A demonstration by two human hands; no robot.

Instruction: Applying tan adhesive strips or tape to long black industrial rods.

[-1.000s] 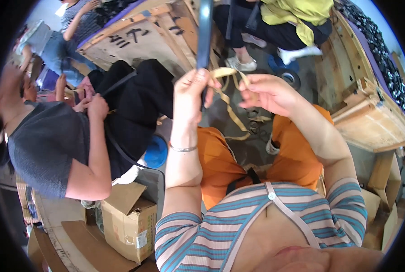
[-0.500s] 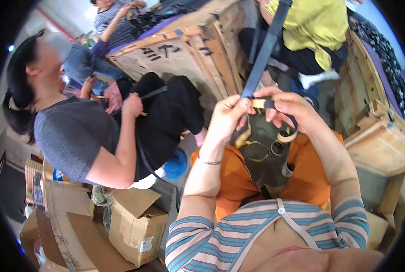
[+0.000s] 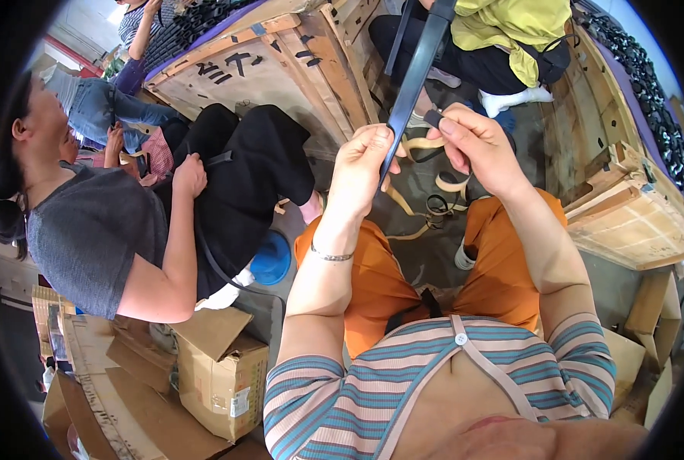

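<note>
Two hands, left hand point(image 3: 359, 170) and right hand point(image 3: 476, 146), grasp dark strip point(image 3: 418, 73); brown carton point(image 3: 221, 376) lower-left.

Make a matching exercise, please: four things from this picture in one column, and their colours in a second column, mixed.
Things:
1. long strip held between the left hand and the right hand
2. trousers on the person's own legs
3. round stool on the floor
4. jacket of the person sitting opposite

Colours:
A. blue
B. yellow-green
C. black
D. orange

Pairs: 1-C, 2-D, 3-A, 4-B
</note>
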